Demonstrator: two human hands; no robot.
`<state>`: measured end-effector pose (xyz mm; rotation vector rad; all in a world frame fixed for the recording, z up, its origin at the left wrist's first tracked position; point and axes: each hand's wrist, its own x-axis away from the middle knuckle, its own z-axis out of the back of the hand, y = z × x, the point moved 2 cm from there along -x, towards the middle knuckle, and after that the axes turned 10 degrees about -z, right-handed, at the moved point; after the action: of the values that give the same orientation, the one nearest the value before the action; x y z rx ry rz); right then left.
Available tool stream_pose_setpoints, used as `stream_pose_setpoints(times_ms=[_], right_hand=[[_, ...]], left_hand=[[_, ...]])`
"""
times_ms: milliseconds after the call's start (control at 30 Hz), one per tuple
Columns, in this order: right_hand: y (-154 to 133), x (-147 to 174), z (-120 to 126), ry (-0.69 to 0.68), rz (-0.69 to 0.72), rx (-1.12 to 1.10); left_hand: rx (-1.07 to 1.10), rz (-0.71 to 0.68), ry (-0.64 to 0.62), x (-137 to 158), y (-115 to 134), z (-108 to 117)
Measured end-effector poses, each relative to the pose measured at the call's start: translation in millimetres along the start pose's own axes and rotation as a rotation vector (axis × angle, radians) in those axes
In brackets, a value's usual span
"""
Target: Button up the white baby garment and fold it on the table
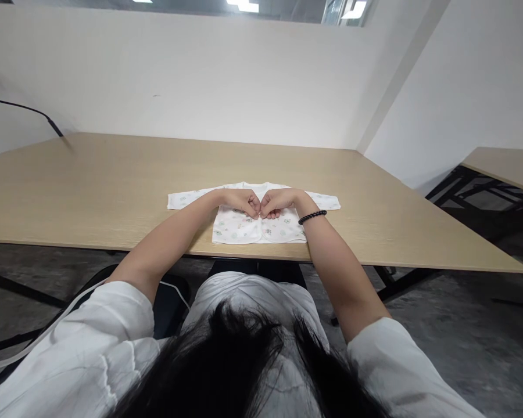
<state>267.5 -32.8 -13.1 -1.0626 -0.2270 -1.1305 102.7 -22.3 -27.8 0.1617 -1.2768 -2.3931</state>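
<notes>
A small white baby shirt [237, 227] with a faint print lies flat near the table's front edge, its sleeves spread to both sides and its front opening running down the middle. My left hand [244, 201] is closed in a pinch on the left front edge of the shirt. Against it, fingertips almost touching, my right hand [276, 202] pinches the right front edge. Whatever small fastening lies between the fingertips is too small to make out. A black bead bracelet [312, 217] circles my right wrist.
The shirt lies on a wide light wood table [113, 180] that meets a white wall [226, 81] at the back. A black cable [30, 109] comes down at the far left. Another table [505, 165] stands to the right, past a gap.
</notes>
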Motion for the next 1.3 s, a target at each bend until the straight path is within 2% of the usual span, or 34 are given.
stream_pose_setpoints(times_ms=[567, 767, 1100, 1300], right_hand=[[5, -4, 4, -0.039, 0.023, -0.011], [4, -4, 3, -0.035, 0.017, -0.005], [4, -2, 3, -0.051, 0.015, -0.007], [6, -3, 7, 0.043, -0.047, 0.024]], left_hand=[[-0.028, 0.014, -0.065, 1, 5, 1], [-0.025, 0.035, -0.017, 1, 5, 0], [-0.046, 0.046, -0.02, 0, 2, 2], [-0.128, 0.094, 0.073, 9, 5, 8]])
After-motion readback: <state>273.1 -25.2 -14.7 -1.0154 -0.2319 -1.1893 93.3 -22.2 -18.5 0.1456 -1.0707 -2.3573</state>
